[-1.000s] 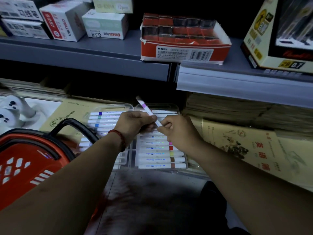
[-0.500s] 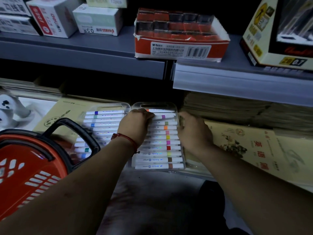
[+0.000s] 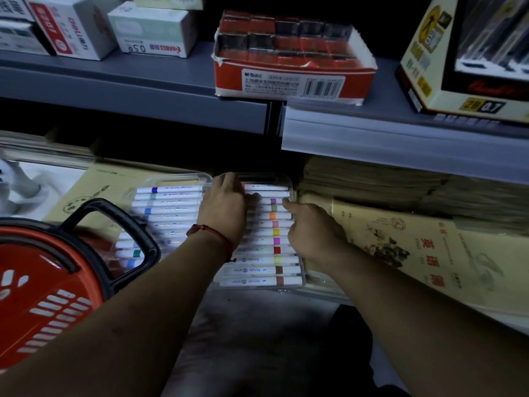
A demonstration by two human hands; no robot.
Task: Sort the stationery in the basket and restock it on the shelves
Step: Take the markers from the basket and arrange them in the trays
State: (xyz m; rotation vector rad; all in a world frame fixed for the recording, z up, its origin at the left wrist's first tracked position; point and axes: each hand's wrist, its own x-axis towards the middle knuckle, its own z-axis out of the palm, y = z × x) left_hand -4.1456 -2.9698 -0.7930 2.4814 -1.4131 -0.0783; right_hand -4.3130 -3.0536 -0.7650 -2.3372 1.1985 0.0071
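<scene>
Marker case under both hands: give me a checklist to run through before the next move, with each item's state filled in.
1. Purple marker seated in its row in the right marker case: ok, it lies level with the others.
2. Left hand free of any loose pen: ok, it rests flat on the markers.
3. Right hand free: ok, its fingers only touch the marker ends.
4. Every slot filled: cannot tell, the left hand covers part of the rows.
5. Case lid closed: cannot tell.
6. Red basket within reach for the next item: ok, it sits beside the left arm.
</scene>
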